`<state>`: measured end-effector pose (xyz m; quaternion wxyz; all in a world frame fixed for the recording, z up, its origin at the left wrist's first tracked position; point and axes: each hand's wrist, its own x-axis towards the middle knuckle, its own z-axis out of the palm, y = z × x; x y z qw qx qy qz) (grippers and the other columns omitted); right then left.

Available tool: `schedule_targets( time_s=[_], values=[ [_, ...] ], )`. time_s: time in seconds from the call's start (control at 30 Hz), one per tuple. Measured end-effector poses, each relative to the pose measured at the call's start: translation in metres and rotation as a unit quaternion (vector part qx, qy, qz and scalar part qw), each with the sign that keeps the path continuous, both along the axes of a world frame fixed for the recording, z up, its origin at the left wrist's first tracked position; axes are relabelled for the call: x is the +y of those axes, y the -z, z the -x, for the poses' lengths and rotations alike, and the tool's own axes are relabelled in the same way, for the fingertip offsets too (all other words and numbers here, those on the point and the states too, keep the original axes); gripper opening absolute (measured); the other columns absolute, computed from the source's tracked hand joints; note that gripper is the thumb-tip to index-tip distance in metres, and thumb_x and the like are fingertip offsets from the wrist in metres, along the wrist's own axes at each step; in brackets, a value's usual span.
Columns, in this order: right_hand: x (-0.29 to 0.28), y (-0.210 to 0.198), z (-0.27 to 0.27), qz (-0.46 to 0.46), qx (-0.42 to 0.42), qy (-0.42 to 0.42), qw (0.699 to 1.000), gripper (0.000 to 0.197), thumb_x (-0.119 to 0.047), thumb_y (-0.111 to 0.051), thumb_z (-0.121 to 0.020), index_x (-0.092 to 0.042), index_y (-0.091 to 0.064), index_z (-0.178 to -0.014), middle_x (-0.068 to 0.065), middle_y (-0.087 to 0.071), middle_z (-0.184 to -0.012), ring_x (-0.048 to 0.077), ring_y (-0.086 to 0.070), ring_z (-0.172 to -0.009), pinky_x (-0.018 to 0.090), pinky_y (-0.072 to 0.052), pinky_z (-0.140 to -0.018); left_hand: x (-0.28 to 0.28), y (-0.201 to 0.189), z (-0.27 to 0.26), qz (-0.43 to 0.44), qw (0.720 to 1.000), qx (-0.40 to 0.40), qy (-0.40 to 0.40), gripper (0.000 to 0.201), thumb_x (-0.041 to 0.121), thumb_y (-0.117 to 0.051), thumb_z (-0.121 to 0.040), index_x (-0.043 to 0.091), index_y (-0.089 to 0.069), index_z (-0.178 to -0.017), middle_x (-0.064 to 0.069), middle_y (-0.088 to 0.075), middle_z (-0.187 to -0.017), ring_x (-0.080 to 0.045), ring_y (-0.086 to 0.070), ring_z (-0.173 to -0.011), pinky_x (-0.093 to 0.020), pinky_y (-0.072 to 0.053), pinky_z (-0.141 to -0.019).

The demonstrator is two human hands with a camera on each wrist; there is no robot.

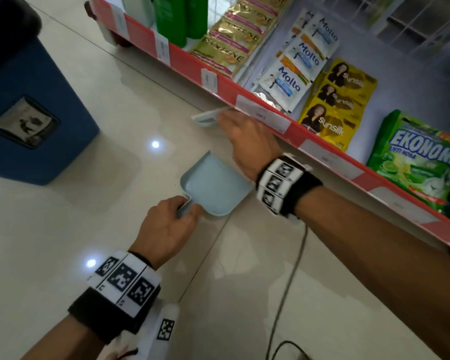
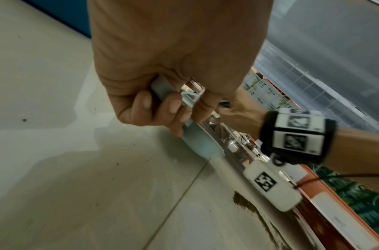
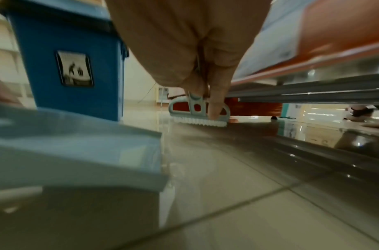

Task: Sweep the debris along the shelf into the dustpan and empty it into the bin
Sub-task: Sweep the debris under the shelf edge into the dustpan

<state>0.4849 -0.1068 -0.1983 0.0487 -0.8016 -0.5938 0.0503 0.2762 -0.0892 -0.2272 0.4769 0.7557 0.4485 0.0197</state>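
A pale blue dustpan (image 1: 215, 187) lies on the tiled floor beside the shelf, and my left hand (image 1: 166, 224) grips its handle (image 2: 162, 91). My right hand (image 1: 247, 141) holds a small pale blue brush (image 1: 205, 116) at the shelf's foot. In the right wrist view the brush (image 3: 197, 115) stands with its white bristles on the floor and my fingers (image 3: 214, 108) curl round its handle, the dustpan (image 3: 77, 152) near on the left. Brown debris (image 2: 254, 213) lies along the shelf's base. The blue bin (image 1: 29, 105) stands at the left.
A red-edged shelf (image 1: 244, 100) runs diagonally at the right, holding sachets, bottles and green packets. A grey cable (image 1: 289, 281) trails over the floor below my right arm. The shelf's metal underside (image 3: 312, 93) hangs low over the floor. Open tiles lie between bin and dustpan.
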Motion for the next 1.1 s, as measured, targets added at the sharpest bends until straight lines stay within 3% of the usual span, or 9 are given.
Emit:
schedule_targets(
  time_s=[0.2,0.33,0.43,0.53,0.6,0.7,0.83,0.93,1.1],
  values=[
    [0.035,0.021,0.005,0.070,-0.065,0.052,0.994,0.035,-0.007,-0.048,-0.099,-0.007,-0.049,-0.134,0.014,-0.059,-0.127,0.029,-0.063,-0.109,0.037,-0.053,-0.093,0.019,0.000,0.013,-0.017,1.000,0.008,-0.021,0.045,0.044,-0.054,-0.090,0.012,-0.041,-0.061,0.003,-0.041,-0.054,-0.012,-0.036,-0.049,-0.027,-0.031,-0.050],
    [-0.019,0.003,-0.007,0.137,-0.044,0.076,0.987,0.035,0.000,-0.045,-0.093,-0.007,-0.053,-0.126,0.017,-0.060,-0.123,0.035,-0.062,-0.107,0.042,-0.052,-0.089,0.022,0.004,0.021,-0.020,0.999,0.005,-0.027,0.045,0.045,-0.052,-0.091,0.013,-0.042,-0.060,0.004,-0.042,-0.054,-0.011,-0.037,-0.048,-0.026,-0.031,-0.050],
    [-0.085,-0.018,-0.009,0.170,0.010,0.092,0.981,0.041,0.003,-0.053,-0.086,-0.008,-0.058,-0.125,0.015,-0.065,-0.116,0.031,-0.065,-0.096,0.039,-0.054,-0.085,0.019,0.007,0.025,-0.013,1.000,0.005,-0.022,0.044,0.046,-0.052,-0.091,0.020,-0.040,-0.058,0.008,-0.039,-0.051,-0.007,-0.035,-0.044,-0.023,-0.028,-0.048],
    [-0.117,-0.034,-0.016,0.140,0.034,0.105,0.984,0.046,0.001,-0.067,-0.080,-0.012,-0.064,-0.124,0.010,-0.072,-0.100,0.023,-0.061,-0.074,0.030,-0.052,-0.071,0.013,0.010,0.027,-0.006,1.000,0.007,-0.011,0.042,0.046,-0.052,-0.091,0.021,-0.040,-0.059,0.009,-0.039,-0.050,-0.006,-0.036,-0.041,-0.020,-0.027,-0.046],
    [-0.109,-0.037,-0.019,0.073,0.039,0.098,0.992,0.043,0.005,-0.061,-0.080,-0.014,-0.066,-0.119,0.009,-0.070,-0.084,0.015,-0.051,-0.064,0.024,-0.043,-0.066,0.007,0.011,0.026,-0.006,1.000,0.007,0.000,0.043,0.047,-0.052,-0.091,0.018,-0.040,-0.060,0.008,-0.039,-0.051,-0.007,-0.035,-0.043,-0.022,-0.028,-0.047],
    [-0.074,-0.035,-0.016,0.010,0.058,0.067,0.996,0.049,0.010,-0.048,-0.086,-0.019,-0.060,-0.124,0.008,-0.070,-0.097,0.021,-0.062,-0.077,0.032,-0.056,-0.075,-0.002,0.008,0.022,-0.006,1.000,0.011,0.023,0.046,0.048,-0.050,-0.092,0.015,-0.040,-0.061,0.005,-0.040,-0.053,-0.011,-0.035,-0.048,-0.026,-0.031,-0.050],
    [-0.047,-0.021,-0.012,0.083,0.001,0.012,0.997,0.049,0.007,-0.042,-0.089,-0.010,-0.054,-0.134,0.010,-0.058,-0.135,0.032,-0.061,-0.115,0.043,-0.053,-0.094,-0.011,0.003,0.019,-0.017,0.999,0.012,0.042,0.048,0.049,-0.049,-0.093,0.013,-0.042,-0.062,0.004,-0.040,-0.053,-0.012,-0.036,-0.048,-0.028,-0.033,-0.051],
    [-0.073,-0.019,-0.027,0.147,-0.012,0.011,0.989,0.049,0.003,-0.038,-0.093,-0.012,-0.051,-0.138,0.012,-0.055,-0.139,0.033,-0.061,-0.116,0.044,-0.053,-0.095,-0.017,0.000,0.020,-0.025,0.998,0.017,0.051,0.047,0.048,-0.050,-0.092,0.010,-0.045,-0.064,0.004,-0.042,-0.053,-0.012,-0.036,-0.048,-0.027,-0.032,-0.050],
    [-0.164,-0.034,-0.044,0.165,0.061,0.042,0.983,0.057,0.011,-0.049,-0.086,-0.018,-0.061,-0.133,0.010,-0.062,-0.134,0.031,-0.062,-0.115,0.041,-0.051,-0.097,-0.025,0.000,0.022,-0.020,0.998,0.024,0.060,0.046,0.047,-0.052,-0.091,0.013,-0.041,-0.062,0.005,-0.040,-0.052,-0.012,-0.034,-0.048,-0.026,-0.031,-0.049]
  ],
)
